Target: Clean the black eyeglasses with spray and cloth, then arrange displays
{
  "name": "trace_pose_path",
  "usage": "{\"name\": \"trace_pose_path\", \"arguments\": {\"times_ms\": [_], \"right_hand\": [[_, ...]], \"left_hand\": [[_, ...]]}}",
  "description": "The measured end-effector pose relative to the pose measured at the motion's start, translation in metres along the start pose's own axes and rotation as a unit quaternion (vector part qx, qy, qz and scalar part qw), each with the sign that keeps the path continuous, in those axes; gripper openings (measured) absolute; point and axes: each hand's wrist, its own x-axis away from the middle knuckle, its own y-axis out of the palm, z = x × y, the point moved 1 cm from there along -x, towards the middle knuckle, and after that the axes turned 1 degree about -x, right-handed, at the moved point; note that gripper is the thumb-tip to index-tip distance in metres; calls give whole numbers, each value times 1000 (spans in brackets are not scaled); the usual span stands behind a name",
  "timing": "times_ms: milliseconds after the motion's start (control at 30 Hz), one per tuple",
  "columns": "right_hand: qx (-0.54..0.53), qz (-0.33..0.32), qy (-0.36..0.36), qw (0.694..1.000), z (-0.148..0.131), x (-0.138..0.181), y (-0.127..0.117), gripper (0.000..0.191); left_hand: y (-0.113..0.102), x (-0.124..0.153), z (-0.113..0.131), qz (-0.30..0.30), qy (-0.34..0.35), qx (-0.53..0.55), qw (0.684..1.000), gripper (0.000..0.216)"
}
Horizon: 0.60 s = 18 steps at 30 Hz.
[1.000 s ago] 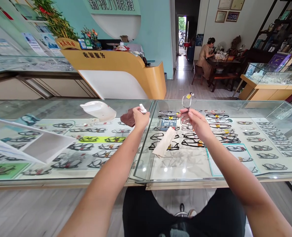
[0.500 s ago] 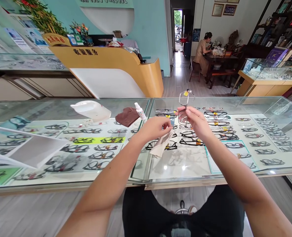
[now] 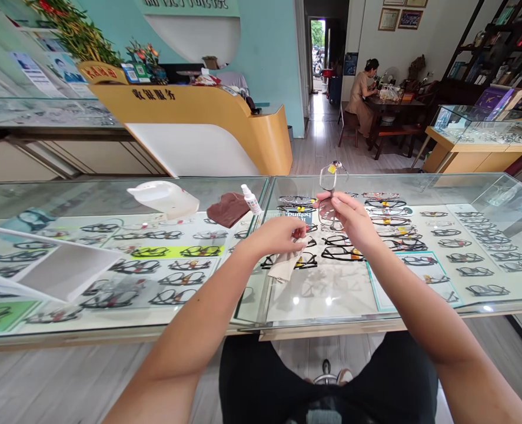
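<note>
Raised above the glass counter, a pair of glasses (image 3: 328, 178) with a yellow tag is held on end by my right hand (image 3: 349, 217), fingers pinched at its middle. My left hand (image 3: 286, 234) is closed on a pale cleaning cloth (image 3: 283, 268), which hangs down from the fingers over the counter top. A small gap separates the left hand from the glasses. To the left, a white spray bottle (image 3: 250, 200) stands beside a crumpled brown cloth (image 3: 228, 209).
The glass display counter (image 3: 331, 327) holds rows of spectacle frames. On its left are a white pouch-like object (image 3: 163, 199) and an open white box (image 3: 66, 271). Beyond are a reception desk (image 3: 190, 106) and a person (image 3: 363, 94) seated at a dark table (image 3: 395, 106).
My left hand has dropped slightly and turned, and the pale cloth has sunk with it. The right hand and the glasses have stayed almost where they were.
</note>
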Motion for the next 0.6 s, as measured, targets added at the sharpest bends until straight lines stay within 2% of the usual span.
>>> {"name": "trace_pose_path", "arguments": {"times_ms": [133,267,433,600], "right_hand": [[4,6,10,1000,0,0,1,40],[4,7,8,1000,1,0,1,41],[4,10,12,1000,1,0,1,42],[12,8,15,1000,3,-1,0,41]], "left_hand": [[-2,1,1,-4,-8,3,1000,19],[-4,2,1,26,-64,-26,997,37],[-3,3,-8,94,-130,-49,986,36],[0,5,-13,89,-159,-30,983,34]]}}
